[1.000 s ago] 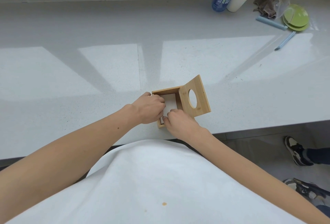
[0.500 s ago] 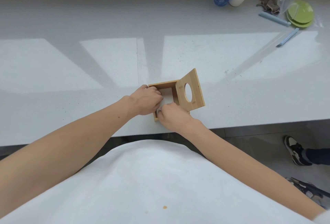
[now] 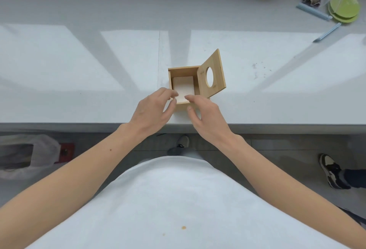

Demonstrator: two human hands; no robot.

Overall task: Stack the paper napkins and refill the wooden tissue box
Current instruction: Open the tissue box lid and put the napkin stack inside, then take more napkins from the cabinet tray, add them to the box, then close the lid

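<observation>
Centrally in the frame, the wooden tissue box stood with its lid raised, white napkins inside. Left hand and right hand hovered at its near edge, fingers loosely spread, gripping nothing.

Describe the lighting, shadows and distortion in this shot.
Head view: bright patches of light lie across the counter, cut by diagonal shadow bands; the far strip is in shade. The wide lens bows the counter edge and stretches the arms at the bottom corners. The box, its napkins and both hands, left and right, look sharp, with no glare hiding them.
</observation>
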